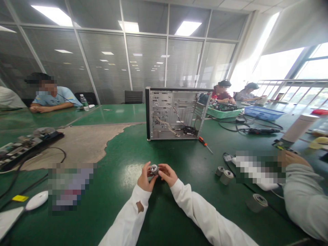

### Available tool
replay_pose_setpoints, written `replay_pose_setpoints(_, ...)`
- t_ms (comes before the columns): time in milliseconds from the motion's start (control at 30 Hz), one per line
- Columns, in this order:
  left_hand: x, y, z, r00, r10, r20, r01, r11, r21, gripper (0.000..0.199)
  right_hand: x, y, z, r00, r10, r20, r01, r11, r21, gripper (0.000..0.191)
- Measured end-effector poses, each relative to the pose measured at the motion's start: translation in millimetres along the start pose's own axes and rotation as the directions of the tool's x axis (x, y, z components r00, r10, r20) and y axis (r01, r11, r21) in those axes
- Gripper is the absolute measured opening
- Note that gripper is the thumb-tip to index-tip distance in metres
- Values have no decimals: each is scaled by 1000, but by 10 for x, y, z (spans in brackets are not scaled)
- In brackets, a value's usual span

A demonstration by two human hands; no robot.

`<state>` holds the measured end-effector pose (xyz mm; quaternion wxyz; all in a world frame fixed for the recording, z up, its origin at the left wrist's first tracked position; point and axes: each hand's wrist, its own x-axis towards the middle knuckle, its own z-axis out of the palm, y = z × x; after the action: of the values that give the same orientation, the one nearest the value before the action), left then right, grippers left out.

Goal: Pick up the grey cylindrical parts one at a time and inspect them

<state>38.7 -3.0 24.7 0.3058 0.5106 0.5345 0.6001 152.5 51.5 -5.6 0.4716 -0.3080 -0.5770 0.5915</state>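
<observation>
My left hand [145,179] and my right hand [168,175] meet above the green table, fingers closed around a small metal cylinder [154,169] that looks like a motor part. Its end face, with dark openings, is turned up toward me. White sleeves cover both my wrists. Off to the right of my hands stand two similar metal cylinders, a larger one [227,177] and a smaller one [219,171]. Another wide cylinder [257,202] is nearer the right edge. My fingers partly hide the sides of the held piece.
An open computer case [176,114] stands ahead, a screwdriver [205,144] beside it. At right, a co-worker's hand [294,159] is near a white power strip [256,174] and cables. A green basket [224,113] and blue basket [265,112] stand behind. A white mouse [37,200] lies left.
</observation>
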Motion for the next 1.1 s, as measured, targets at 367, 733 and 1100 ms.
replay_pose_setpoints(367,-16,-113,-38,957,281,68,-287,889,358,36,-106,-46,71,999,21,-43,-21,1000,1,52)
replay_pose_setpoints(733,59,-23,-172,866,458,200,-498,826,265,28,-137,-164,67,979,-26,204,-6,988,153,74)
replay_pose_setpoints(1100,70,-80,-175,705,665,245,-679,534,503,36,-268,-413,38,940,-294,173,336,889,-312,76)
